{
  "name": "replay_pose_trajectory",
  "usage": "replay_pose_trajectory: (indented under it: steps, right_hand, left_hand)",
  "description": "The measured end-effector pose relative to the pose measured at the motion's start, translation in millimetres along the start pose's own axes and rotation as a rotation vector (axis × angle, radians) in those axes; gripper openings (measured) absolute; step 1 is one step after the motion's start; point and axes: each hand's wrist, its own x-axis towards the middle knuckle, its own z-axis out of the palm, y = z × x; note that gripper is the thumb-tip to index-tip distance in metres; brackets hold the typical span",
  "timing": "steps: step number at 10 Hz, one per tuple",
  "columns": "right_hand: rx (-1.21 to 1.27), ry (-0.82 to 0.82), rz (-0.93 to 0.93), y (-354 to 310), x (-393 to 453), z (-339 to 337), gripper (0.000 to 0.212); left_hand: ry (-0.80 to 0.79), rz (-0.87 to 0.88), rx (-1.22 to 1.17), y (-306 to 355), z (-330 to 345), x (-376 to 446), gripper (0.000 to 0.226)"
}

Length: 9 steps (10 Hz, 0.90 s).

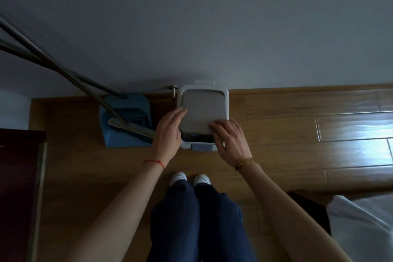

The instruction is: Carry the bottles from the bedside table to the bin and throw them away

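Note:
A white bin (pixel 225 95) with a grey lid (pixel 202 110) stands on the wooden floor against the wall, straight ahead of my feet. The lid is tilted and leaves a dark gap (pixel 197 137) at its near edge. My left hand (pixel 170 132) lies flat along the lid's left edge, fingers straight. My right hand (pixel 230 140) rests on the lid's near right corner with spread fingers. Neither hand holds a bottle, and no bottle is in view.
A blue dustpan (pixel 125 125) with a broom and long metal handles (pixel 53 64) leans left of the bin. A dark wooden cabinet (pixel 19 176) stands at the far left. White bedding (pixel 361 225) shows at the lower right. My white shoes (pixel 189 178) are close to the bin.

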Motion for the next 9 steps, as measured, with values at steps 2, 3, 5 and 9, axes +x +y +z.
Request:
replay_pose_trajectory:
  steps: [2,3,5,9]
  right_hand:
    - [-0.050,-0.175,0.033,14,-25,36,0.044]
    - [-0.073,-0.225,0.065,23,-32,53,0.048]
    - [-0.117,-0.180,0.026,36,-38,71,0.051]
    - [-0.004,-0.140,0.182,12,-46,43,0.051]
  left_hand:
    - [-0.214,0.001,0.160,-24,49,-35,0.057]
    - [-0.242,0.009,0.188,-32,64,-43,0.061]
    - [-0.162,0.078,0.201,-55,82,-49,0.069]
    - [-0.236,-0.091,0.040,-28,51,-57,0.059]
